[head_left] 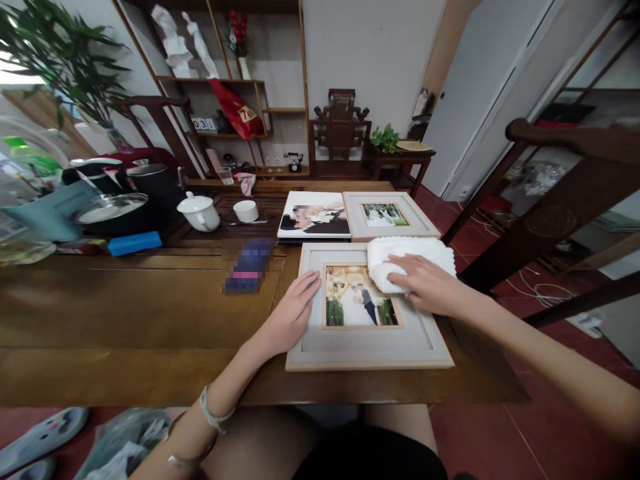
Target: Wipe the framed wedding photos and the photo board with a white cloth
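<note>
Right hand (pixel 425 283): fingers curled, gripping bunched end of white folded cloth (pixel 413 251), pressed on 1 o'clock corner of pale wooden picture frame (pixel 370 345). Cloth long axis runs 9-to-3. Left hand (pixel 295 310): fingers open, flat on frame's 9 o'clock edge. Frame flat on brown wooden table (pixel 125 300).

Two frames (pixel 367 347) (pixel 425 225), one cloth (pixel 425 250) (white)

The left hand (pixel 293 310) lies flat on the left edge of a framed photo (pixel 367 313) on the wooden table (pixel 125 307). The right hand (pixel 425 283) presses a white cloth (pixel 410 257) on the frame's upper right corner. Two more photos (pixel 350 213) lie behind.
</note>
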